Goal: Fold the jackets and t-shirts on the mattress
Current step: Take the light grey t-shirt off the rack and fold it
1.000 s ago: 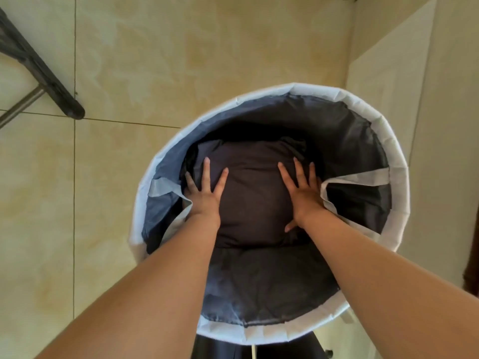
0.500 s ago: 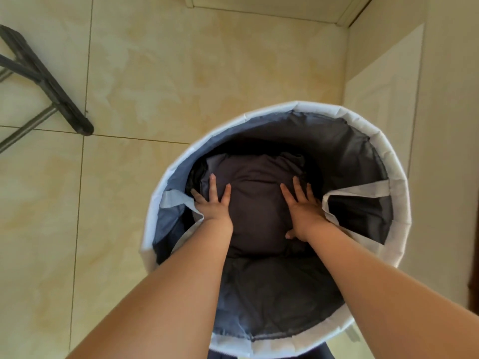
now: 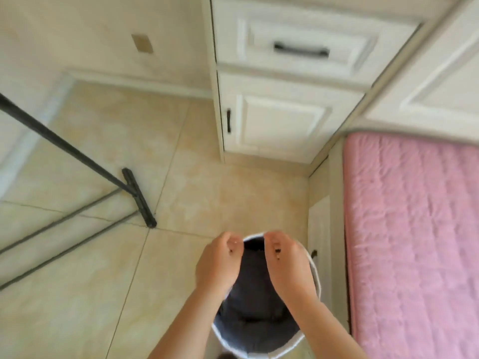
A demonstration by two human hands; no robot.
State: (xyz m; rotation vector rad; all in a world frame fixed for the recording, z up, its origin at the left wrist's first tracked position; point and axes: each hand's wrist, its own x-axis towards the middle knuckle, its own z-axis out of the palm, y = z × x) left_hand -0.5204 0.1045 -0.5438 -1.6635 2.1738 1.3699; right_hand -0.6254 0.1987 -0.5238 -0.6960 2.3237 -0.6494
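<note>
fingers [image 3: 231, 242] of left hand [image 3: 216, 265] and right hand [image 3: 289, 263] curled above laundry basket [image 3: 315, 270]; blurred, cannot tell if they pinch anything. dark clothing [image 3: 248, 322] lies inside the basket, fold state unclear. none seen on pink mattress [image 3: 414, 242] beside it; folding there looks either finished or not begun.
</note>
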